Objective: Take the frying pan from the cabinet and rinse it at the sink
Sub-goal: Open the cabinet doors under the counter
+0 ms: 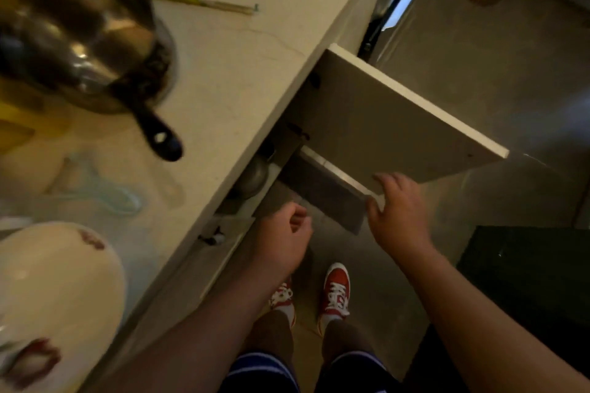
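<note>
The base cabinet under the counter stands open, its pale door (pixel 399 112) swung out over the floor. My right hand (pixel 399 210) grips that door's lower corner, fingers over the edge and thumb beneath. My left hand (pixel 285 236) hangs in front of the opening with its fingers loosely curled and nothing in them. Inside the dark opening a round metal vessel (pixel 255 175) shows; I cannot tell whether it is the frying pan. A second darker panel (pixel 322 191) juts out between my hands.
On the countertop (pixel 242 67) sit a steel saucepan (pixel 86 38) with a black handle, chopsticks (pixel 204 4), a pale blue utensil (pixel 102 191) and a white bowl (pixel 54 290). A dark bin (pixel 526 290) stands at floor right. My red shoes (pixel 335 290) are on the grey floor.
</note>
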